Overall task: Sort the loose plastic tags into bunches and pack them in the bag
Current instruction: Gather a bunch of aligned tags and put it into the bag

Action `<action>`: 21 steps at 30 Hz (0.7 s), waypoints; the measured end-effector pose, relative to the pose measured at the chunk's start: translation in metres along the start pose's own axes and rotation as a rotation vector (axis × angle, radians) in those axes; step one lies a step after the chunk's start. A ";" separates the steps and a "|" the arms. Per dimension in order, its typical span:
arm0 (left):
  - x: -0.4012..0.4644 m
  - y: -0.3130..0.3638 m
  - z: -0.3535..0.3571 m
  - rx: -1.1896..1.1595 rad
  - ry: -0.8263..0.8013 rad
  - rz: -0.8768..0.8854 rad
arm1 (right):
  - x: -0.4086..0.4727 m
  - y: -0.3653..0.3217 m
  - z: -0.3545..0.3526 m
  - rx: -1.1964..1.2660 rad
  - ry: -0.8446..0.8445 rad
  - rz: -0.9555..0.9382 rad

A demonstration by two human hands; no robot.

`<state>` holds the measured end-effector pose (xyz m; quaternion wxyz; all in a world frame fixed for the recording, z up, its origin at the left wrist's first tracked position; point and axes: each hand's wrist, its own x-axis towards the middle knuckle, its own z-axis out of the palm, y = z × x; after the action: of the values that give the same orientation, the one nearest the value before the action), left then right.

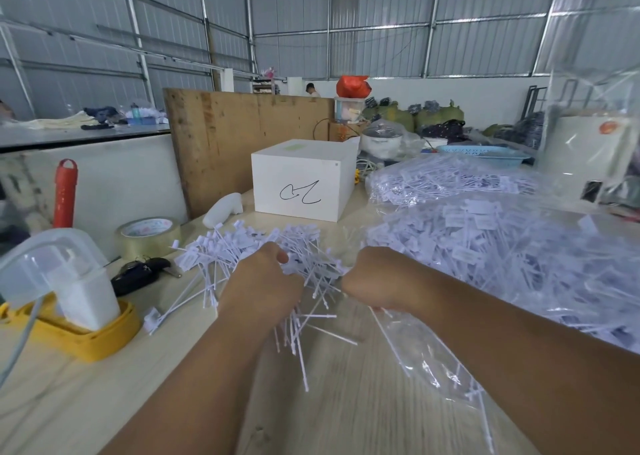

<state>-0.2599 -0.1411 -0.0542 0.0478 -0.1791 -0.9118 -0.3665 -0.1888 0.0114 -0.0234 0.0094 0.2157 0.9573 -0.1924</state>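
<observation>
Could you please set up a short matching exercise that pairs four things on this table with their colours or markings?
Things:
1. box
2. tape roll
3. tray
4. basket

Descriptions:
A. yellow
B. white with a black scribble
C. light blue
D. clear brownish

Pairs: 1-B, 2-D, 3-A, 4-C

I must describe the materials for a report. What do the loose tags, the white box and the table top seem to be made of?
Loose tags: thin white plastic, apparently; slim stems, flat heads.
White box: matte, probably card or painted board; pen scribble on front.
Table top: pale wood-grain, possibly laminate.
</observation>
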 end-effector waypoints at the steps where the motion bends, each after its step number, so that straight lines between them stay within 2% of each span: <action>1: 0.000 0.000 0.000 -0.007 -0.010 -0.002 | 0.002 -0.001 0.003 -0.006 -0.004 -0.019; 4: 0.002 -0.002 0.001 -0.014 -0.042 -0.002 | 0.013 -0.002 0.009 0.003 0.003 -0.023; 10: 0.003 -0.001 0.003 -0.046 -0.064 0.030 | 0.045 -0.011 0.009 0.292 0.147 0.072; 14: 0.003 0.000 0.004 -0.092 -0.069 0.038 | 0.063 -0.030 0.023 0.256 -0.008 0.116; 16: 0.003 0.000 0.005 -0.109 -0.081 0.037 | 0.069 -0.040 0.028 0.214 -0.033 0.104; 18: 0.006 -0.001 0.007 -0.069 -0.063 0.025 | 0.073 -0.047 0.030 0.173 -0.044 0.089; 21: 0.009 -0.002 0.009 0.003 -0.044 0.011 | 0.080 -0.050 0.024 0.242 -0.110 0.049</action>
<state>-0.2689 -0.1339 -0.0603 0.0303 -0.1921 -0.9121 -0.3608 -0.2837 -0.0060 -0.0352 0.0405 0.2279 0.9196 -0.3175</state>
